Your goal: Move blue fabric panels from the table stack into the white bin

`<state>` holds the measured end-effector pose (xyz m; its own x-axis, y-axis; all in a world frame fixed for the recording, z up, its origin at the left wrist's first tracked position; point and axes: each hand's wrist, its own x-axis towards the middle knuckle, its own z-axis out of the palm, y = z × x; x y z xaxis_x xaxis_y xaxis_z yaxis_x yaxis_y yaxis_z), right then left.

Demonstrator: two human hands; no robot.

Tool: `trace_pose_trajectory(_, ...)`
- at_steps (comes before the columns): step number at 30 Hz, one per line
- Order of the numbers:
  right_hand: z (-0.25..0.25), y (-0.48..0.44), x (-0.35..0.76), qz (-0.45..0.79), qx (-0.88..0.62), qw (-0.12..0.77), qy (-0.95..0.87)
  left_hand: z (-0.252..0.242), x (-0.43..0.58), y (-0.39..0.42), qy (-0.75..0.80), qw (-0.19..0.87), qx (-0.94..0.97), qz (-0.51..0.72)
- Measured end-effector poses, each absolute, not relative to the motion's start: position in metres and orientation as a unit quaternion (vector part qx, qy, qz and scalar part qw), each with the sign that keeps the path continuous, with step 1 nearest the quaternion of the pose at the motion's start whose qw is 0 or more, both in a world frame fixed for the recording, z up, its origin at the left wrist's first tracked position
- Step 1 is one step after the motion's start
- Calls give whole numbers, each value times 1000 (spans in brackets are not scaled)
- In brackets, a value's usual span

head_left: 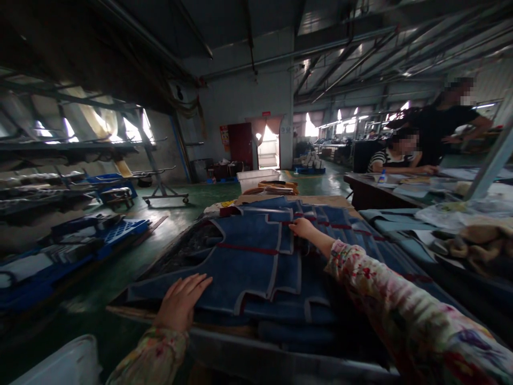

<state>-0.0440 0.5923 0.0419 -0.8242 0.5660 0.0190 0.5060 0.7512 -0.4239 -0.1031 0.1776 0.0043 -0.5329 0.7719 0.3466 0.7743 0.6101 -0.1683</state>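
Observation:
Overlapping blue leather-like panels with grey edges and dark red strips lie in stacks on a low table. The nearest blue panel [240,267] is spread out, its cut-out edge to the left. My left hand [182,299] rests on its near left part, fingers stretched out and lying flat. Farther off, my right hand [302,228] has its fingers closed at the edge of a blue panel just beyond the nearest one. Other overlapped blue panels [340,216] run along to the right, partly hidden by my floral right sleeve.
A white bin [258,176] stands behind the table. Blue pallets [124,232] and a wheeled rack [164,187] are on the left. At right, a worktable [385,190] has a seated person and a standing person beside it. Crumpled plastic [452,214] lies nearer.

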Motion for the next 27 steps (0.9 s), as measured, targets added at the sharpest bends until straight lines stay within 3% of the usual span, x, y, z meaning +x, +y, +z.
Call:
trace_pose_trajectory(8, 46, 592, -39, 190, -281, 60, -939, 9, -110, 195, -860, 174, -478, -48)
trace_pose_trajectory(15, 64, 562, -21, 137, -209, 157, -956, 1, -117, 193, -834, 167, -521, -75)
trace_pose_trajectory(24, 45, 533, -40, 192, -152, 90, -965, 11, -99, 207, -866, 97, -473, -129)
trace_pose_trajectory(27, 39, 546, -38, 235, -150, 135, -951, 11, -83, 218, -893, 81, -423, -129)
